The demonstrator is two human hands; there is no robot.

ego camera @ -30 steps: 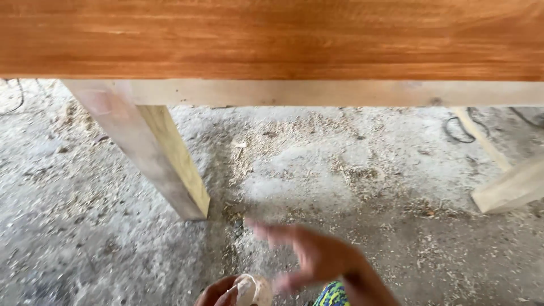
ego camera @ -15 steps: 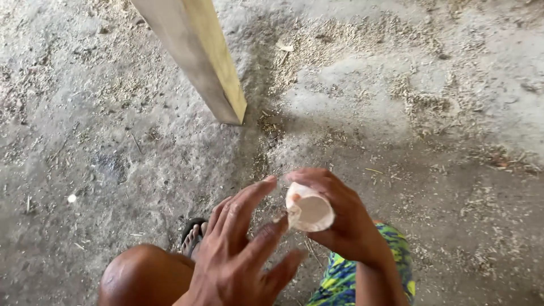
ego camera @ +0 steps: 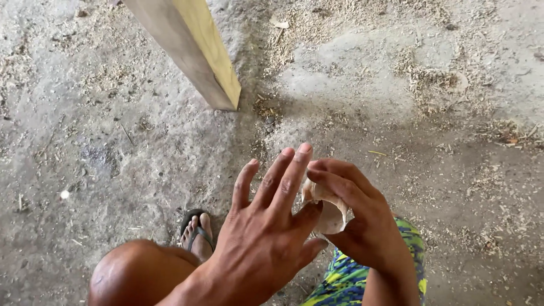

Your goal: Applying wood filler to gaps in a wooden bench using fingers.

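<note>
1. The right hand [ego camera: 362,226] pinches a pale, crumpled scrap of sandpaper [ego camera: 327,208].
2. The left hand [ego camera: 266,238], fingers spread, lies flat against it.
3. Below: rough concrete floor [ego camera: 430,113] with sawdust, and a squared wooden leg [ego camera: 192,51].

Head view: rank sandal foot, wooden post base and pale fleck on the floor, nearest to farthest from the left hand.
From the left hand:
1. Sandal foot, just left of it.
2. Wooden post base, above, upper centre.
3. Pale fleck, far left on the floor.
</note>
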